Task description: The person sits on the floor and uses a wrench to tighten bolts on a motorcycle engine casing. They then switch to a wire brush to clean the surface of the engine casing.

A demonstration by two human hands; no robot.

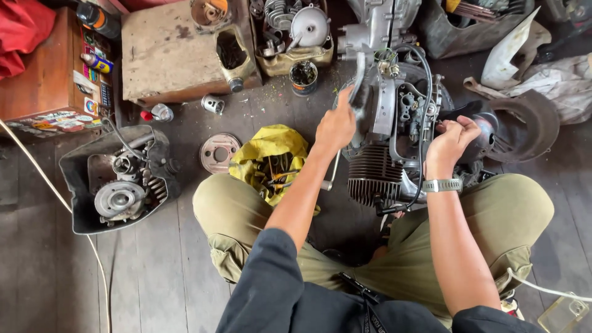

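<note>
Head view: a grimy cast-metal engine (394, 129) with dark ribbed cooling fins sits on the plank floor (148, 265) between the person's knees. The left hand (336, 126) has its fingers curled shut on a dark brush (359, 80) against the casing. The right hand (450, 140) has its fingers closed, pinching a part on the engine's side. A yellow cloth (271, 148) holding tools lies just beside the engine, and a black bin (77, 179) of metal parts stands well apart.

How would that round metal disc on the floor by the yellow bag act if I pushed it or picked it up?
The metal disc lies flat on the wooden floor, so a push would probably slide it, not roll it. It looks like solid metal, likely stiff and fairly heavy for its size. Its centre hole may offer a finger hold.
</note>
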